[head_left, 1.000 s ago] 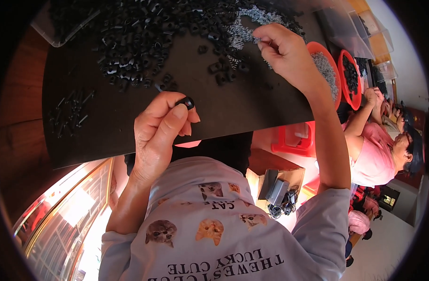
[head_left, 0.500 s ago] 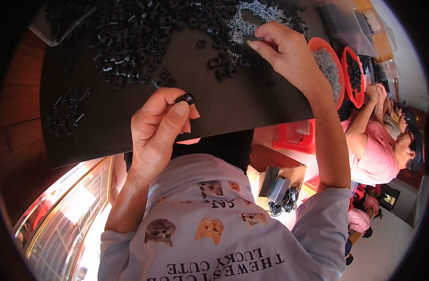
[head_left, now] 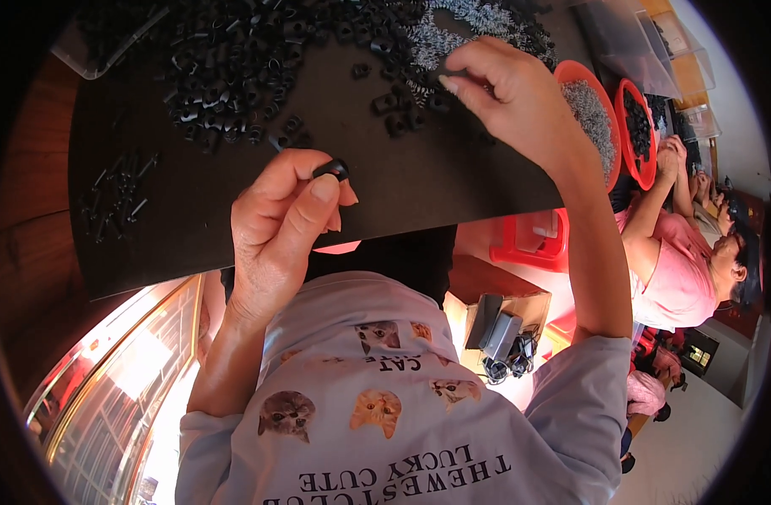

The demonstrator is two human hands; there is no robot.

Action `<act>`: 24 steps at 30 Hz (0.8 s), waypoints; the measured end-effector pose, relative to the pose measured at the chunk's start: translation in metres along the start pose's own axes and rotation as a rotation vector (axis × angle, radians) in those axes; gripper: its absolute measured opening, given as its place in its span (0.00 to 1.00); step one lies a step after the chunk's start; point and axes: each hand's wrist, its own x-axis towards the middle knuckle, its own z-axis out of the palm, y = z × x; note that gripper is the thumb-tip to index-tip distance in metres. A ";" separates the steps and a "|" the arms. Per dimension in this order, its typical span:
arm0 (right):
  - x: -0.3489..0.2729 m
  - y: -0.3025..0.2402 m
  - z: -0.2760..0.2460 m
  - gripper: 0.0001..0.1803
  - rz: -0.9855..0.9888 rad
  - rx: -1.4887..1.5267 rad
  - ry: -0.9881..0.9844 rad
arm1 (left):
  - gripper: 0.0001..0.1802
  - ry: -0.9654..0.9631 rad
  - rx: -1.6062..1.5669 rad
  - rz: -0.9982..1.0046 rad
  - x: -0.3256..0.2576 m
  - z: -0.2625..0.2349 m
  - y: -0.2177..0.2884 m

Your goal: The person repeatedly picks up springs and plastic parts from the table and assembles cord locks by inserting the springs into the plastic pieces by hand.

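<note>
My left hand [head_left: 277, 223] is closed near the table's front edge, pinching a small black plastic piece [head_left: 331, 170] between thumb and fingers. My right hand [head_left: 512, 97] reaches to the far side of the table, its thumb and forefinger drawn together by the pile of small metal springs [head_left: 424, 52]. Whatever lies between those fingertips is too small to make out. A few loose black plastic parts [head_left: 395, 111] lie just left of the right hand. Beyond my left hand spreads a large heap of similar black parts [head_left: 225, 80].
Thin pins [head_left: 120, 192] are scattered on the dark table [head_left: 183, 244] at left. Right of it stand a red bowl of springs [head_left: 587, 118] and a red bowl of black parts [head_left: 636, 130]. Another person in pink [head_left: 676, 261] sits at right. Below is a cardboard box [head_left: 495, 290].
My right hand has shifted slightly left and away from me beside the springs. My left hand keeps the black piece, now tilted a little differently.
</note>
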 end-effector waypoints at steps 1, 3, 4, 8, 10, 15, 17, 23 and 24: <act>0.001 -0.004 0.002 0.09 -0.009 0.035 -0.057 | 0.09 0.010 -0.003 -0.003 -0.001 0.000 0.000; 0.002 -0.010 0.005 0.13 -0.030 0.043 -0.104 | 0.09 0.006 -0.003 0.000 -0.001 -0.001 -0.001; 0.002 -0.009 0.008 0.14 -0.024 -0.033 -0.131 | 0.09 0.000 -0.003 0.003 0.000 -0.001 -0.001; 0.007 0.004 0.004 0.19 0.017 -0.164 -0.160 | 0.09 0.006 -0.016 0.003 -0.001 0.000 -0.001; 0.008 0.007 -0.001 0.19 0.013 -0.125 -0.123 | 0.09 0.006 -0.007 0.004 -0.001 0.000 -0.002; 0.019 0.012 0.003 0.18 0.008 -0.213 -0.046 | 0.09 -0.003 0.012 0.005 -0.001 0.000 0.000; 0.017 0.013 0.010 0.18 -0.031 -0.267 -0.097 | 0.09 -0.010 0.012 0.001 0.000 0.001 0.000; 0.015 0.019 0.003 0.17 -0.019 -0.125 -0.080 | 0.09 -0.011 0.012 0.003 0.000 0.001 0.001; 0.016 0.019 0.003 0.16 -0.012 -0.138 -0.076 | 0.09 -0.016 0.010 0.007 0.001 0.000 0.000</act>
